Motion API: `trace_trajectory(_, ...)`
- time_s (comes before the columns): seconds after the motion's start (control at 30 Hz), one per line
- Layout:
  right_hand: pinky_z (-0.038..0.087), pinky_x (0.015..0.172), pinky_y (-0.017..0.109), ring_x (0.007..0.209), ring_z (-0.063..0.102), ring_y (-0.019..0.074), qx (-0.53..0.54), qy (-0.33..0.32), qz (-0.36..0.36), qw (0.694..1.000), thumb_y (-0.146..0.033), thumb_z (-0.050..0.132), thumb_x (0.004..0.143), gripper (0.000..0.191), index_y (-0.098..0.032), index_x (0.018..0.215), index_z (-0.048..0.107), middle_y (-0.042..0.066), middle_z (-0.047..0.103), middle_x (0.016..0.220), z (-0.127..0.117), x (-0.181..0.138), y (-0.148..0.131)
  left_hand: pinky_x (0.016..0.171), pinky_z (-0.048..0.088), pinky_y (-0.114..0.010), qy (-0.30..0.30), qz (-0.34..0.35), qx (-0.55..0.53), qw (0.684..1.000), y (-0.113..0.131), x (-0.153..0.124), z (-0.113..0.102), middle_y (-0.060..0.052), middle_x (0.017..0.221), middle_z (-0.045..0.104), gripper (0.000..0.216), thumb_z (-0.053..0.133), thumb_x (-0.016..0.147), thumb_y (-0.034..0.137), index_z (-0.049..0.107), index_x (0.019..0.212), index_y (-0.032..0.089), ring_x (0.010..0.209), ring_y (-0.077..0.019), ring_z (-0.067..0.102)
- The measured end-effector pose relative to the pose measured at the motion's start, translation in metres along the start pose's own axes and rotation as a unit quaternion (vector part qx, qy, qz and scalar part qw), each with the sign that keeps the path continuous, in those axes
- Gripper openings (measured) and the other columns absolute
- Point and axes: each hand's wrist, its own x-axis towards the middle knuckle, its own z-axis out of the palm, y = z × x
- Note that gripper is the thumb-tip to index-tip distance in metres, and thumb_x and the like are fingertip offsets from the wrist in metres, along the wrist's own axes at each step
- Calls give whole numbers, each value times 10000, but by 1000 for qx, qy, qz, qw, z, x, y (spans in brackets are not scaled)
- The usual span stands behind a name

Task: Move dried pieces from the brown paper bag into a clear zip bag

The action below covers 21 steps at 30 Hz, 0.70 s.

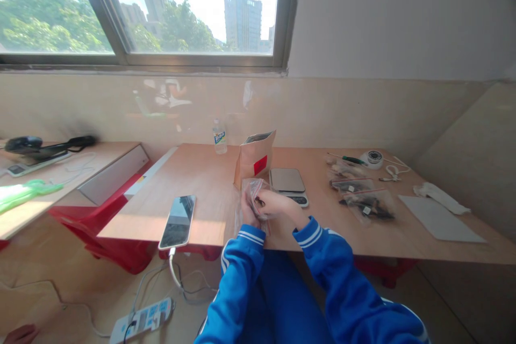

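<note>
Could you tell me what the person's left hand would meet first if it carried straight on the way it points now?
Most likely the brown paper bag. The left hand holds the clear plastic bag and points away from the body, up the table. The paper bag stands just beyond it, though depth is hard to judge.

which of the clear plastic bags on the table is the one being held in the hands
The clear bag at the table's near edge, in front of the brown paper pouch; both hands pinch it. The other bags lie untouched to the right.
</note>
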Motion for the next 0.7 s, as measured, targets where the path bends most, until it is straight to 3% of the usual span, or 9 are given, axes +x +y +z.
trace_trajectory(0.1,315,513,229,565,423,104,14,-20,-6,1000,-142,626,671,94,-146,762,601,0,581,689,-5,-4,1,805,522,-280,7,-28,-2,1000,0,-1,0,-83,880,709,405,403,887,370,652,1060,101,879,-185,664)
trace_trajectory(0.27,287,507,216,566,405,91,7,-30,-7,1000,-194,656,684,95,-139,715,585,-15,543,668,-7,-6,7,805,525,-309,-37,-55,6,998,0,-2,-1,-112,888,703,457,371,894,409,657,1015,74,874,-210,659)
trace_trajectory(0.5,285,523,221,579,410,95,33,-38,-48,998,-255,630,717,135,-131,761,599,-15,561,675,-2,-10,17,815,515,-314,-4,-49,9,999,4,2,-1,-108,851,686,465,330,914,387,609,1076,52,849,-189,654)
trace_trajectory(0.7,351,568,230,650,476,125,108,-45,-34,993,-311,658,697,267,-122,882,616,12,596,771,-5,-20,29,764,524,-324,-1,-71,28,997,4,-1,2,-94,776,675,438,339,914,384,613,1044,68,764,-179,647)
